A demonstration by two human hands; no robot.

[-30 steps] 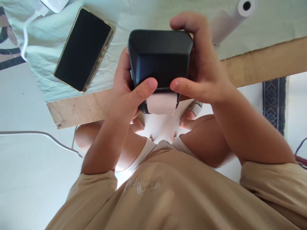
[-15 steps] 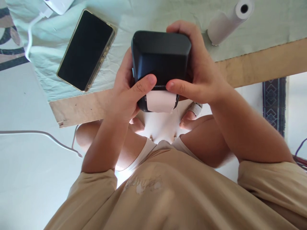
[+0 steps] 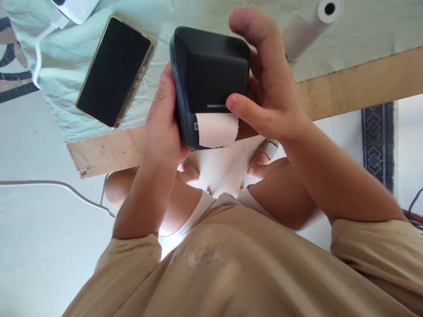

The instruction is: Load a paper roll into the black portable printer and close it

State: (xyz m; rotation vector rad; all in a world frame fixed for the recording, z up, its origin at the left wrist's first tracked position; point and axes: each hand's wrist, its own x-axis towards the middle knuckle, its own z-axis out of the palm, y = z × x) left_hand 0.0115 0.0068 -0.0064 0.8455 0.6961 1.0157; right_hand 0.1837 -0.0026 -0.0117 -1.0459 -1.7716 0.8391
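A black label printer (image 3: 211, 70) marked NIIMBOT is held up between my hands, over the table's near edge. From its near-side slot hangs a short strip of white paper (image 3: 218, 130) with a torn edge. My left hand (image 3: 163, 119) grips the printer's left side, its fingers hidden beneath. My right hand (image 3: 271, 79) is at the right side: the thumb rests on the top by the lettering, the index finger is raised and bent off the far right corner, and the other fingers are partly hidden behind the printer.
A phone (image 3: 114, 72) in a clear case lies on the green cloth (image 3: 185, 13) to the left. A white paper roll (image 3: 310, 31) lies at the far right. A white device (image 3: 77, 9) with a cable (image 3: 38, 57) sits at the far left. The wooden table edge (image 3: 357, 81) runs across.
The printer has tilted and shifted a little left and away from me. My left thumb has come off its top to the side. My right index finger has lifted off the far corner.
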